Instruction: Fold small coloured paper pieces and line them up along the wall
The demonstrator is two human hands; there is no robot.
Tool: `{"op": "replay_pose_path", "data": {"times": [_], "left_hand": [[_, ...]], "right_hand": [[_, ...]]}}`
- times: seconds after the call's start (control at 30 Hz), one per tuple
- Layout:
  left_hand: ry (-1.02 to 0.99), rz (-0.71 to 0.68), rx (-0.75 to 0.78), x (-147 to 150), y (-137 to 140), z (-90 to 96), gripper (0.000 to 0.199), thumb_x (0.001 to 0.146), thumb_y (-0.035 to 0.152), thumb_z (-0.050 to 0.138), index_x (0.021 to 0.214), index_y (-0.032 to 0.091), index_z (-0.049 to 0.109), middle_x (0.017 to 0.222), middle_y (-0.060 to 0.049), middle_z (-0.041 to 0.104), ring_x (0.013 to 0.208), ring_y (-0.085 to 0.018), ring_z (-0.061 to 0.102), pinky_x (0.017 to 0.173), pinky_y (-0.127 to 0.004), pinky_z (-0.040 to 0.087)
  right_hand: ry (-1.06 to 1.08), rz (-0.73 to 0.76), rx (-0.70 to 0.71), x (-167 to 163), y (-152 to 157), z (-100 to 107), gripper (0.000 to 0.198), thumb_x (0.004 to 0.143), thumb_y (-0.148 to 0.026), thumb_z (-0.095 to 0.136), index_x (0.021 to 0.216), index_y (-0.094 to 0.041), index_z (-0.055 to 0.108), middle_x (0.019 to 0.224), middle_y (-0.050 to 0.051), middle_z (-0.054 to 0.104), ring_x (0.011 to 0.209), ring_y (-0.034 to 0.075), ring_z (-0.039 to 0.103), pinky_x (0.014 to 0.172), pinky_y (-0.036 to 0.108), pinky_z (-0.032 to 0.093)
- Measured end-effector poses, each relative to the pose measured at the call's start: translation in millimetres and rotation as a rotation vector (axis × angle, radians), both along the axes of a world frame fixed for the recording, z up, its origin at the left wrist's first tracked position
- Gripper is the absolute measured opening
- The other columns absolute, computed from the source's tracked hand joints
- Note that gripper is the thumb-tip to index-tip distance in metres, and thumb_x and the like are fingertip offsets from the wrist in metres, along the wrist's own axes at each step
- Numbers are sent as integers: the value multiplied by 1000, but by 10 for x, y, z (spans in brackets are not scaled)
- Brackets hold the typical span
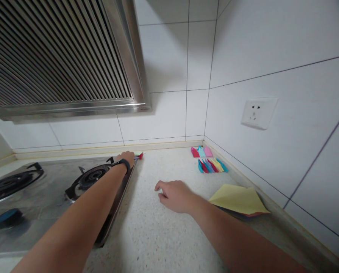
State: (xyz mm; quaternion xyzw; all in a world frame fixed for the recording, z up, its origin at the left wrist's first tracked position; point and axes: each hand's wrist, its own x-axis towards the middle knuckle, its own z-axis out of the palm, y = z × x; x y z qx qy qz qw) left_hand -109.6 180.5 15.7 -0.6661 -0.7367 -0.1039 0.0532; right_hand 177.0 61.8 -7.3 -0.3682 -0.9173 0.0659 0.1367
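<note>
My left hand (127,156), with a dark band on the wrist, reaches to the back right corner of the stove. Small folded paper pieces (139,156), red and pale green among them, stick out beside it. Its fingers are mostly hidden, so whether it grips them does not show. Over the countertop, my right hand (175,195) is open, thumb and forefinger apart with nothing between them. Folded colored papers stand in the corner: a pink, red and light blue group (201,151) and a multicolored row (213,166). Yellow paper sheets (239,199) lie beyond my right forearm, other colors beneath.
A gas stove (54,185) with black burners and a blue-topped knob (9,218) occupies the left. Above it hangs a metal range hood (142,87). White tiled walls meet behind the speckled countertop (146,242). A socket (258,113) is on the right wall.
</note>
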Motion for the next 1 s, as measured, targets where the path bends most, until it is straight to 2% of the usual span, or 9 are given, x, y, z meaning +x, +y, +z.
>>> {"op": "replay_pose_path", "data": {"times": [0.2,0.3,0.37,0.47,0.57,0.67,0.83,0.93,1.0], "left_hand": [[-223,-230,92,429,-254,147,26,82,31,56,102,16,62,100,-8,67,89,-18,60,79,-29,45],[-810,-427,75,758,-565,216,31,76,34,64,98,14,61,94,-8,67,83,-17,62,73,-29,48],[-1091,-486,-4,937,-824,245,34,75,38,66,99,15,59,95,-8,67,83,-17,63,69,-29,49],[-1364,-506,-16,1080,-1188,198,34,74,38,69,97,16,59,102,-9,65,87,-17,62,73,-30,50],[-1594,-585,-5,1100,-1412,40,33,77,36,69,101,15,59,108,-11,64,93,-17,62,88,-36,48],[-1641,-649,-9,1087,-1474,-117,31,77,32,70,101,15,60,113,-11,62,97,-18,61,94,-39,46],[-1505,-733,29,1082,-1405,-208,27,79,30,69,101,16,63,105,-9,64,97,-17,59,94,-35,43],[-1424,-704,39,1056,-1370,-212,30,79,31,68,104,16,62,99,-8,64,93,-16,58,87,-31,45],[-1398,-673,21,1029,-1361,-208,34,80,33,67,109,16,61,97,-7,63,89,-16,57,79,-28,47]], "right_hand": [[93,-21,-15,-6,50,-65,32,87,-31,48,119,-28,52,81,1,66,75,18,60,64,27,33],[301,-68,-77,-15,110,-102,41,85,-24,47,126,-24,40,72,-2,59,66,15,55,60,24,31],[495,-110,-127,-15,153,-113,40,86,-22,45,124,-21,36,69,-4,54,64,14,53,59,23,32],[717,-112,-200,3,177,-101,29,88,-27,44,115,-21,38,74,-4,52,64,12,51,60,23,36],[761,-20,-308,31,136,-68,19,89,-32,45,104,-20,47,82,-1,54,66,11,51,60,23,38],[737,62,-379,50,76,-44,19,87,-33,50,101,-20,51,83,-1,55,67,10,50,62,23,39],[782,94,-445,53,57,-56,26,84,-33,57,106,-20,51,82,-1,55,69,10,51,62,24,41],[830,97,-473,58,79,-63,28,83,-32,58,108,-20,49,79,-2,54,64,10,51,56,23,40],[838,71,-413,75,98,-62,25,83,-32,58,105,-21,51,78,-2,53,64,10,51,55,22,39]]}}
